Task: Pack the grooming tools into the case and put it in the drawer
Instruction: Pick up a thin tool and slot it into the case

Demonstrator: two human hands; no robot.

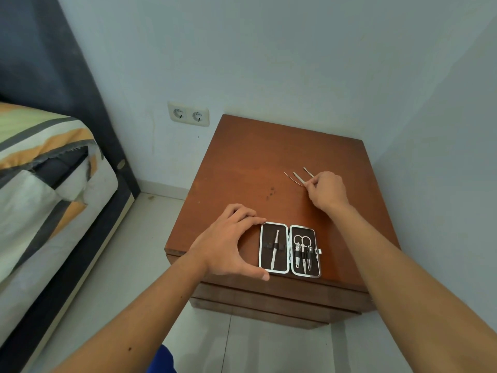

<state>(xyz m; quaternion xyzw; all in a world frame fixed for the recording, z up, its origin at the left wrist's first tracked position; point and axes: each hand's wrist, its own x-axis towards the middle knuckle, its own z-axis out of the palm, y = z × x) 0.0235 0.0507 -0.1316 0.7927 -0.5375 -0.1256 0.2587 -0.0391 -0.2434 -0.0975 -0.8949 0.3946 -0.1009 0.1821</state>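
Observation:
An open grooming case point(290, 250) with a chrome rim lies flat near the front edge of a brown wooden nightstand point(258, 162). Its left half holds one slim tool point(275, 247); its right half holds scissors point(302, 242), clippers and another tool under elastic straps. My left hand point(231, 240) cups the case's left side, thumb and fingers touching the rim. Farther back on the right, my right hand point(326, 191) pinches the ends of three thin metal tools point(297, 177) that lie on the wood.
Closed drawer fronts point(274, 300) show below the nightstand's top. A bed point(45, 184) with a striped cover stands to the left, with tiled floor point(139, 265) between. A double wall socket point(188, 114) sits behind. A wall is close on the right.

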